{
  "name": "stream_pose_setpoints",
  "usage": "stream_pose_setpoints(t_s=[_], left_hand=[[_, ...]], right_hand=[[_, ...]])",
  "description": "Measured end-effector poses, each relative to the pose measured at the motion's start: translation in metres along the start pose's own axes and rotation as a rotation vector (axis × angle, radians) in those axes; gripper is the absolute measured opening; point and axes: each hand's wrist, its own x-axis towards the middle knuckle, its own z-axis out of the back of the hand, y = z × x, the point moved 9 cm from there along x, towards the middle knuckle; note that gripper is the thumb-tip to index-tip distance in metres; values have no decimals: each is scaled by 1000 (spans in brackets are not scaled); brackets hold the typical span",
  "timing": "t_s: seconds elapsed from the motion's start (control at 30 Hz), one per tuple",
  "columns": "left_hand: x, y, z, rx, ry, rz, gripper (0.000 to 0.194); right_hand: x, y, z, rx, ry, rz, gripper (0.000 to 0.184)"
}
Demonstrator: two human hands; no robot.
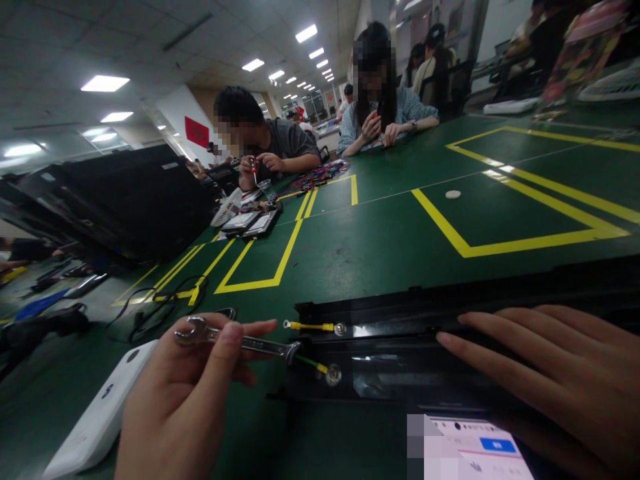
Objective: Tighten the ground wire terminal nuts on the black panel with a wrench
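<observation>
My left hand (195, 387) is closed round a metal spanner (260, 345), pinching it between thumb and fingers. The spanner's far end lies over a short green-yellow wire (311, 362). That wire runs to a round bolted terminal (333, 375) on the nearer black panel (380, 373). A second yellow wire (313, 327) with a ring end is fixed at a bolt (341, 328) on the farther black panel (390, 310). My right hand (555, 367) rests with stretched fingers on the black panels, holding nothing.
A white power bank-like block (103, 407) lies left, and a lit phone screen (480, 447) at the bottom. Ahead are a small white disc (453, 195), drives (250, 223) and coloured cables (317, 177). Two people sit across the green table (360, 247), near dark monitors (120, 200).
</observation>
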Motion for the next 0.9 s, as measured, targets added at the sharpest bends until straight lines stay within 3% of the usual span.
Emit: stream_pose_setpoints(t_s=[0.07,0.13,0.27,0.4,0.63,0.9], left_hand=[[-1,7,0,-52,7,116,19],[-3,4,-4,-59,27,149,16],[-10,-15,-21,-56,95,71,12],[-18,-13,-37,-120,150,63,10],[-28,2,-36,2,140,-82,16],[-36,-11,-35,143,61,-183,19]], right_hand=[[0,-1,-1,5,1,-6,82],[0,-2,-2,2,-1,7,82],[-1,-3,-4,-18,-11,35,87],[-3,-3,-3,-22,-18,19,83],[0,-2,-3,3,-16,-1,85],[-3,-1,-2,-15,-13,13,84]])
